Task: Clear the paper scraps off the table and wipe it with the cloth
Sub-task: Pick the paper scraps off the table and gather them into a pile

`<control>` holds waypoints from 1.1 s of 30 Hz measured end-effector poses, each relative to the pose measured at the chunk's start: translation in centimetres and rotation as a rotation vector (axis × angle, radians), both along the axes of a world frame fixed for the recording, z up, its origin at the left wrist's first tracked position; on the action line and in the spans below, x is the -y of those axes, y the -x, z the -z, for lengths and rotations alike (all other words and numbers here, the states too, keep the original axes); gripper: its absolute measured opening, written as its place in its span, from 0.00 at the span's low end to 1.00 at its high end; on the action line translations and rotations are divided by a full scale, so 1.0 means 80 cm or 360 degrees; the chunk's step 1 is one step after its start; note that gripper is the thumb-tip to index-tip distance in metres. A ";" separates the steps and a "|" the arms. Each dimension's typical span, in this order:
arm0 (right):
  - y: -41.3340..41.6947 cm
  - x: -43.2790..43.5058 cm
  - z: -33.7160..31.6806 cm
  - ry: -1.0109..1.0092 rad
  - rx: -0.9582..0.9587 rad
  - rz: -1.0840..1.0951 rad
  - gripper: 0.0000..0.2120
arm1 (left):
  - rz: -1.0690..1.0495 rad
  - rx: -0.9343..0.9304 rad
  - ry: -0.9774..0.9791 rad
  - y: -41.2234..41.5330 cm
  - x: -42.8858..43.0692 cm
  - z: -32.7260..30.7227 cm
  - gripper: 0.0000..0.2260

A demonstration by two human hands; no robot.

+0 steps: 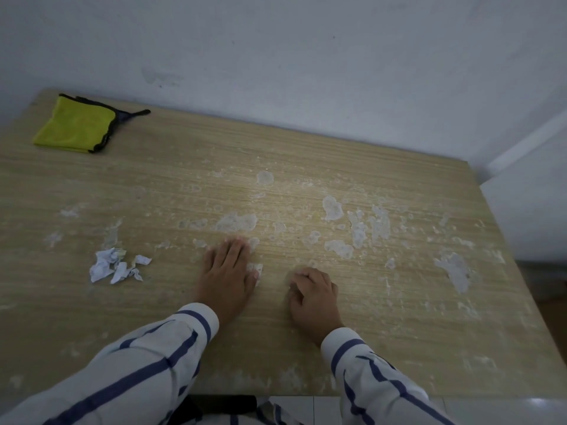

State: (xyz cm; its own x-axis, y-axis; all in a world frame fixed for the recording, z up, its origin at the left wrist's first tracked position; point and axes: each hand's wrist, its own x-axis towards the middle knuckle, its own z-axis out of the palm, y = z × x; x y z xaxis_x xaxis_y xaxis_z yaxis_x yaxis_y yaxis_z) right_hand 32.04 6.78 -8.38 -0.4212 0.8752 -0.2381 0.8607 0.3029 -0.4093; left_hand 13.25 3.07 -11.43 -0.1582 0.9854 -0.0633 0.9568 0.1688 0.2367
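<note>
A small heap of crumpled white paper scraps [115, 265] lies on the wooden table [399, 348], left of my hands. My left hand [228, 273] rests flat on the tabletop, fingers together, holding nothing. My right hand [314, 297] sits beside it with fingers curled under, fingertips pressed to the surface; I cannot tell whether it holds a scrap. A folded yellow cloth [76, 125] with dark edging lies at the far left corner, well away from both hands. White stuck-on residue patches [357, 228] are spread over the middle and right of the table.
A pale wall [306, 72] runs along the table's far edge and meets a side wall at the right. The table's right edge drops off to a dim floor. My striped sleeves cover the near edge.
</note>
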 end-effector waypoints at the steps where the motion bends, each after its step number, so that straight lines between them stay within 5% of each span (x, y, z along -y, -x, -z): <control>1: 0.000 0.000 0.000 -0.0017 0.0036 0.0018 0.16 | -0.0001 -0.0007 -0.0004 0.000 0.000 0.000 0.27; 8: 0.011 -0.005 0.001 0.0022 0.0120 0.0047 0.11 | 0.0039 0.0057 -0.0020 0.001 0.000 0.001 0.27; 19: 0.011 -0.010 0.000 0.0144 -0.0224 0.0182 0.05 | 0.0373 0.0449 -0.0040 -0.022 -0.003 -0.003 0.27; 25: 0.018 -0.011 -0.009 0.0219 -0.0439 0.0377 0.14 | 0.0205 0.0675 0.0035 -0.027 -0.011 -0.013 0.09; 33: 0.052 -0.012 -0.023 0.0453 -0.0758 0.0564 0.08 | 0.0093 0.1107 0.0003 -0.010 -0.016 -0.035 0.26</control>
